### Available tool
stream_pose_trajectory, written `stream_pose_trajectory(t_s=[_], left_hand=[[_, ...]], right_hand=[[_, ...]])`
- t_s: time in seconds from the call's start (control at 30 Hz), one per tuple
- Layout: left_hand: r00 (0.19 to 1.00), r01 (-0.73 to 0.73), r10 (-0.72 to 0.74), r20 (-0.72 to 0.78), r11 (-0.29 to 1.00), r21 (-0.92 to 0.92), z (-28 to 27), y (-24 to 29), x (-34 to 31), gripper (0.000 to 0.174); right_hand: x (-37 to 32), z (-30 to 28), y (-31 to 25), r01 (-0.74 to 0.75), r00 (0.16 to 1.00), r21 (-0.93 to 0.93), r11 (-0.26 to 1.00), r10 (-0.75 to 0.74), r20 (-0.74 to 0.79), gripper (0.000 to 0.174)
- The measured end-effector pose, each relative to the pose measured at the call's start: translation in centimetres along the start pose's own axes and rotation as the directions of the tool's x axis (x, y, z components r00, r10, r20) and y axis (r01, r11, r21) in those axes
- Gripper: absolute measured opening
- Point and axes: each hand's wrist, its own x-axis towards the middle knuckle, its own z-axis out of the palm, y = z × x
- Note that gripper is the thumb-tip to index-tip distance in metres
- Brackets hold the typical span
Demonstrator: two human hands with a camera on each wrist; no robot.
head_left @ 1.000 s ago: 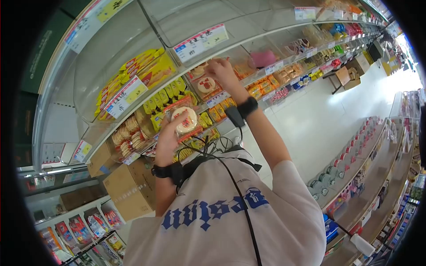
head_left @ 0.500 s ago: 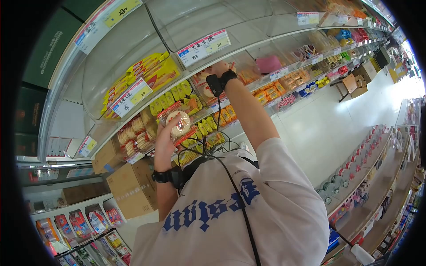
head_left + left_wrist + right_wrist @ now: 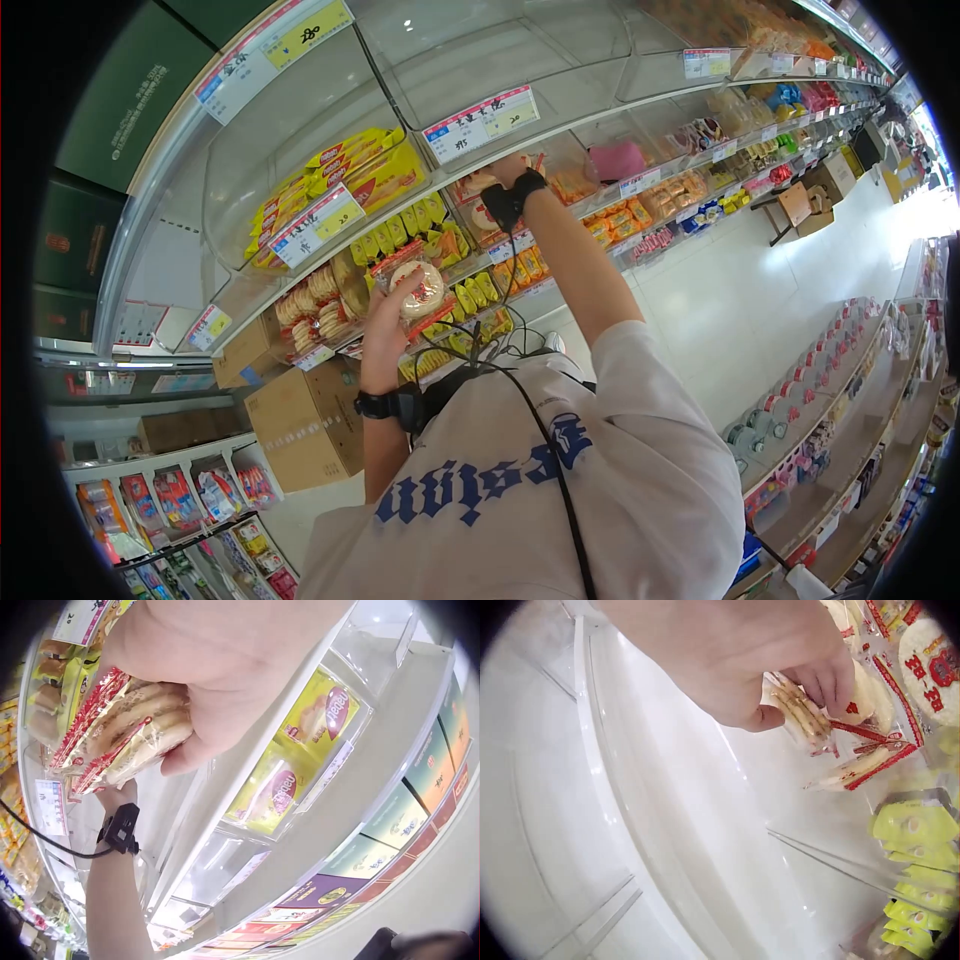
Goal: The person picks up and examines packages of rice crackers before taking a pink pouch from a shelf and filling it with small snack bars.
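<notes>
My left hand (image 3: 385, 325) (image 3: 217, 667) grips clear packs of round pale crackers (image 3: 417, 290) (image 3: 150, 727) with red-edged wrappers, thumb on one side and fingers on the other. In the head view the right hand (image 3: 512, 172) is inside a clear shelf bin, its fingers mostly hidden behind the bin edge. Seen from the right wrist, that hand (image 3: 757, 664) pinches a clear cracker pack (image 3: 804, 716) between thumb and curled fingers. Beside it lie more red-edged cracker packs (image 3: 866, 761), one with a large round cracker (image 3: 934, 671) facing up.
Yellow snack packs (image 3: 335, 185) fill the neighbouring bin, behind a price tag (image 3: 318, 225). Small yellow-green packs (image 3: 915, 832) lie beside the crackers. Black cables (image 3: 500, 350) hang between the arms. A cardboard box (image 3: 305, 420) stands below the shelf.
The right hand has gone from above the bin's front down and farther into it, so its fingers are now hidden in the head view. The left hand keeps its hold on the cracker packs.
</notes>
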Motion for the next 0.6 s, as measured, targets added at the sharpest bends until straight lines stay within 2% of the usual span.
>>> stream_pose_trajectory(t_s=[0.13,0.2,0.23,0.33,0.43,0.53,0.6], left_hand=[[1.0,-0.008,0.008,0.0,1.0,0.023,-0.9,-0.5,0.4,0.037],[0.999,-0.01,0.01,0.037,1.0,-0.01,-0.6,-0.2,0.5,0.036],[0.999,-0.008,0.009,0.044,1.0,-0.019,-0.5,-0.2,0.4,0.036],[0.998,0.037,-0.036,0.05,0.999,-0.034,-0.6,-0.4,0.9,0.035],[0.997,0.068,-0.066,0.051,0.997,-0.041,-0.8,-1.2,1.9,0.035],[0.996,0.054,-0.053,0.075,0.998,-0.022,-0.2,-1.3,2.2,0.036],[0.995,0.045,-0.044,0.092,0.999,-0.004,0.0,-1.2,2.4,0.037]], right_hand=[[-2.4,-2.1,-3.7,-0.179,0.984,-0.106,0.978,0.181,0.006,0.041],[-4.6,-2.5,-6.3,-0.184,0.983,-0.147,0.972,0.179,-0.048,0.042],[-7.0,-1.8,-8.0,-0.109,0.988,-0.151,0.982,0.09,-0.127,0.046],[-10.0,-2.5,-8.7,-0.063,0.988,-0.202,0.977,0.033,-0.15,0.048],[-10.4,-4.0,-5.5,0.167,0.976,-0.351,0.921,-0.205,-0.075,0.049],[-12.9,-3.5,-6.8,0.114,0.987,-0.509,0.853,-0.154,-0.038,0.043],[-13.4,-3.6,-6.8,0.18,0.978,-0.557,0.81,-0.206,0.016,0.04]])
